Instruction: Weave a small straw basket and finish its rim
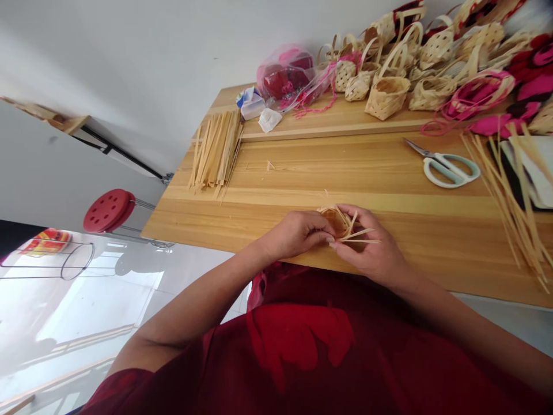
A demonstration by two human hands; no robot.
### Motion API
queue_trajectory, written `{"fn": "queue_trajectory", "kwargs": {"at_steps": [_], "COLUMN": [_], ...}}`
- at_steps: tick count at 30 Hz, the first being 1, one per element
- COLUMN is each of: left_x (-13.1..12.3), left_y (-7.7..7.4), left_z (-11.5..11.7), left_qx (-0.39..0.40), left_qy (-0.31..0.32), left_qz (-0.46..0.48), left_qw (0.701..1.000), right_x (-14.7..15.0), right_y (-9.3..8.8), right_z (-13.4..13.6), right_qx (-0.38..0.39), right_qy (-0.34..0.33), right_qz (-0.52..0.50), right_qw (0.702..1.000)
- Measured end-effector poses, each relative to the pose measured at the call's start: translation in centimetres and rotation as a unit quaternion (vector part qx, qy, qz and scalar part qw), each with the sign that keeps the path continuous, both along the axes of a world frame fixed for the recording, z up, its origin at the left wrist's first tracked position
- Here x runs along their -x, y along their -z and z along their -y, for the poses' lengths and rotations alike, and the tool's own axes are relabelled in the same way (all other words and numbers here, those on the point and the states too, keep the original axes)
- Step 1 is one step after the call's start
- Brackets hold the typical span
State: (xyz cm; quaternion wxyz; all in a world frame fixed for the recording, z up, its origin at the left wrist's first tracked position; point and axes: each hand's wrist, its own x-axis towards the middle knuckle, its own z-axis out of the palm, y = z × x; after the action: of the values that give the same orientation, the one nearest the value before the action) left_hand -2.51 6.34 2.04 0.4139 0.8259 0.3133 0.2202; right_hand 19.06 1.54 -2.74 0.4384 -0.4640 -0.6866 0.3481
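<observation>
A small, partly woven basket (333, 218) of pale flat strips is between my hands, near the table's front edge. Loose strip ends stick out from its rim toward the right. My left hand (305, 233) is closed on the basket's near left side, thumb and fingers pinching the rim. Round the right side curls my right hand (367, 245), its thumb at the near rim close to the left thumb and its fingers behind the basket. The palms and fingers hide part of the weave.
Scissors (449, 168) lie to the right, beside loose thin strips (510, 202). A bundle of flat strips (216, 151) rests at the left. Finished baskets (387, 95) and a bag of pink and red yarn (287, 75) line the back. Red stools (109, 211) stand beyond the left edge.
</observation>
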Motion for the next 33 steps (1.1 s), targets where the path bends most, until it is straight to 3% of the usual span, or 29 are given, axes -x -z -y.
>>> {"fn": "queue_trajectory", "kwargs": {"at_steps": [6, 19, 27, 33], "left_x": [-0.1, -0.4, -0.5, -0.9], "left_y": [0.1, 1.2, 1.0, 1.0], "left_z": [-0.3, -0.2, 0.7, 1.1], "left_qx": [0.059, 0.089, 0.0, -0.086], "left_qy": [-0.001, -0.023, -0.039, -0.045], "left_qz": [0.027, 0.065, 0.04, -0.012], "left_qw": [0.998, 0.994, 0.998, 0.995], "right_x": [-0.2, -0.9, -1.6, -2.0], "right_y": [-0.1, 0.0, 0.6, 1.4], "right_z": [-0.1, -0.5, -0.7, -0.8], "right_qx": [-0.036, -0.053, -0.001, 0.038], "right_qy": [0.004, -0.003, -0.028, -0.01], "right_qz": [0.024, 0.028, -0.011, -0.031], "right_qw": [0.999, 0.998, 1.0, 0.999]}}
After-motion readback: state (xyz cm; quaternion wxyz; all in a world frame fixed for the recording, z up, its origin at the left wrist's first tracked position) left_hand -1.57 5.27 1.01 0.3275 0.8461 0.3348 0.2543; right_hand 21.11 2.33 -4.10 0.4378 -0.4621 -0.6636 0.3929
